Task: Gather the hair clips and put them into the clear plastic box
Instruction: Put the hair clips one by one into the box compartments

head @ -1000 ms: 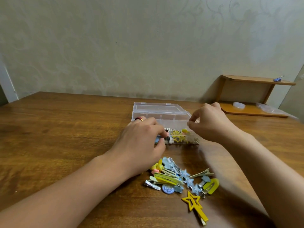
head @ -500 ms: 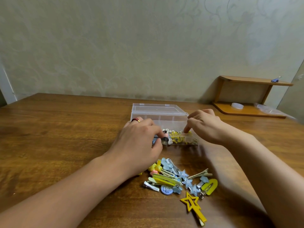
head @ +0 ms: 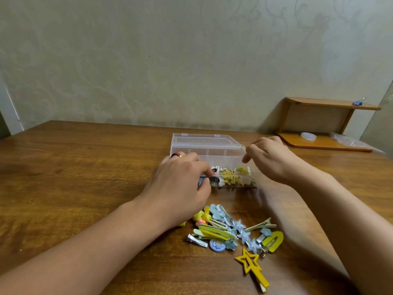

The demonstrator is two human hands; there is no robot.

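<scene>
- Depositing step: left hand (head: 180, 184) pinches a dark clip (head: 213, 179) at the clear plastic box (head: 212, 149); right hand (head: 268, 158) hovers loosely curled, empty.
- Next, judging by the pile (head: 234, 231) (mid-bench, near edge): release, then reach back.

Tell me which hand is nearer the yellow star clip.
Left, narrowly. The left hand sits up-left of the yellow star clip, at the clear box's near-left corner; the right hand hovers farther back over the box's right end.

Wooden table (head: 85, 167) carries clear plastic box (head: 204, 143), hair clips (head: 231, 231)
</scene>
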